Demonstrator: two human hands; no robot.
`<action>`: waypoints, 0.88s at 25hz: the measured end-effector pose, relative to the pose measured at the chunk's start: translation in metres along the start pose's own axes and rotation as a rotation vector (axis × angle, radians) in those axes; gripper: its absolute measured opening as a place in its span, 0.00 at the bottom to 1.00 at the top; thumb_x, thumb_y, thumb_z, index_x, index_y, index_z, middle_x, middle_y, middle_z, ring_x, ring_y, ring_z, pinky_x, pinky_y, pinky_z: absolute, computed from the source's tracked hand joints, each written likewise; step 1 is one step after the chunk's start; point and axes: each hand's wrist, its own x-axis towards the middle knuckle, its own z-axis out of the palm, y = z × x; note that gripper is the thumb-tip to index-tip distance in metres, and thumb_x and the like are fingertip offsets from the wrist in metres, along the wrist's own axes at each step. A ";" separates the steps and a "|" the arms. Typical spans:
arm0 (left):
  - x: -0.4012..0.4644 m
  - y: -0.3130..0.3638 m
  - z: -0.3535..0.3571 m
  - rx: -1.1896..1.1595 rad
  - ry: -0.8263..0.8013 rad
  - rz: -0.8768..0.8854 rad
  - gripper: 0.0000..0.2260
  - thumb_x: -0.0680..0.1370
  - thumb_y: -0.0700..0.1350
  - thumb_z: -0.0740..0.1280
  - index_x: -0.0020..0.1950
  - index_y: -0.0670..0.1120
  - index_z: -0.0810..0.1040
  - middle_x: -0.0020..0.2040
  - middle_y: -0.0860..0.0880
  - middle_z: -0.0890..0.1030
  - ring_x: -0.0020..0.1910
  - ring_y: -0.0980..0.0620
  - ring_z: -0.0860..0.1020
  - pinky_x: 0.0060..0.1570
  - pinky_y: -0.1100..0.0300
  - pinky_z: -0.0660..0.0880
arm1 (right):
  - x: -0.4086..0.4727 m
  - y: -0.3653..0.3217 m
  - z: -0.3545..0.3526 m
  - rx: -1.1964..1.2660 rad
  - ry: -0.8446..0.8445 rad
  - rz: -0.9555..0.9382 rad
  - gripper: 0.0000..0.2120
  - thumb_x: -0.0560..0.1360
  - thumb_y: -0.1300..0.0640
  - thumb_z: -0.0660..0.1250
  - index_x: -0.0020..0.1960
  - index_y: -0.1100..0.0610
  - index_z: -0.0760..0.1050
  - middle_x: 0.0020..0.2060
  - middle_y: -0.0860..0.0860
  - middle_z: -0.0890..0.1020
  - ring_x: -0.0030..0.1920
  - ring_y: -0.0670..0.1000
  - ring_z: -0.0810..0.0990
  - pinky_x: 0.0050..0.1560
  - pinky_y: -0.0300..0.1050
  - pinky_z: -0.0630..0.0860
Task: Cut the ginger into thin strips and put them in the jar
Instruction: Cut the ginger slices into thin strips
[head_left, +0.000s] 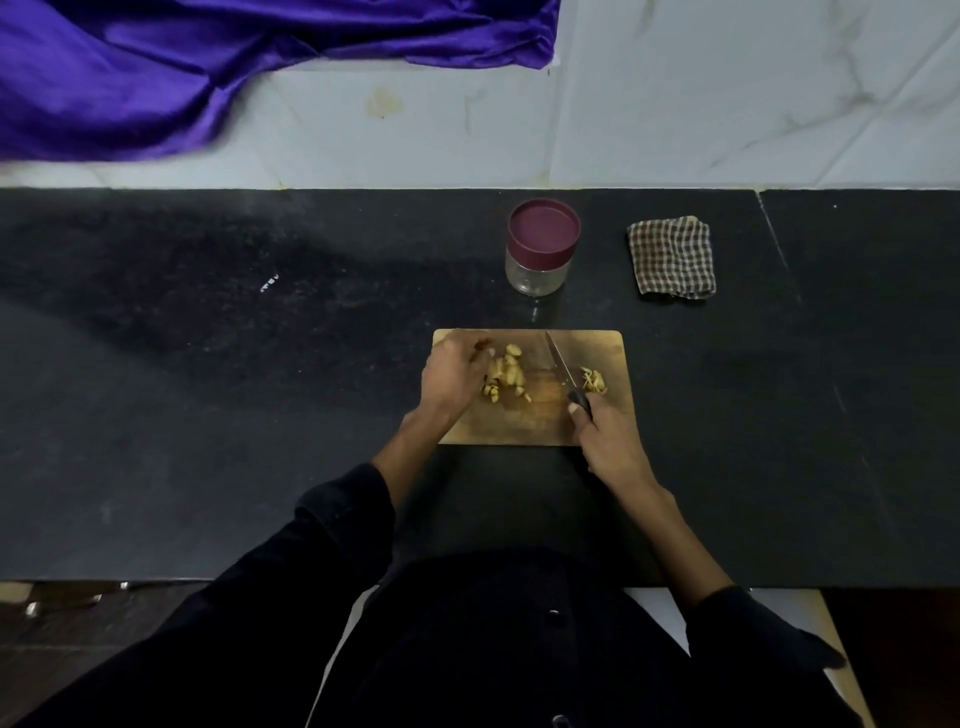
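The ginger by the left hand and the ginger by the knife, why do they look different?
The left ginger pile is bigger and chunkier; the right ginger pile is small, thin strips. The left hand touches the first; the second lies untouched beside the knife. Both sit on the cutting board.

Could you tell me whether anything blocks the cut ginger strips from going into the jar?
Yes: the jar has its maroon lid on, closing the opening. Between the strips and the jar, only bare cutting board and counter show.
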 end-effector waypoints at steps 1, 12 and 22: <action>0.005 0.000 0.003 0.051 -0.021 0.001 0.08 0.78 0.44 0.66 0.54 0.45 0.82 0.49 0.51 0.80 0.47 0.55 0.78 0.45 0.58 0.76 | 0.002 0.001 0.001 0.008 0.000 0.005 0.12 0.83 0.50 0.56 0.60 0.55 0.73 0.45 0.53 0.79 0.46 0.54 0.81 0.49 0.60 0.80; 0.041 0.026 0.017 0.272 -0.221 -0.023 0.04 0.74 0.46 0.73 0.46 0.47 0.83 0.43 0.51 0.83 0.41 0.55 0.80 0.43 0.55 0.80 | 0.011 0.006 0.006 -0.011 0.019 0.011 0.12 0.83 0.51 0.57 0.59 0.57 0.74 0.46 0.53 0.79 0.48 0.53 0.80 0.53 0.57 0.78; 0.038 0.033 -0.002 0.051 -0.272 -0.025 0.04 0.76 0.41 0.70 0.48 0.44 0.83 0.44 0.50 0.83 0.40 0.59 0.79 0.37 0.69 0.73 | 0.009 0.011 0.006 0.045 0.031 0.003 0.10 0.83 0.50 0.58 0.58 0.55 0.73 0.45 0.53 0.80 0.47 0.55 0.81 0.49 0.60 0.80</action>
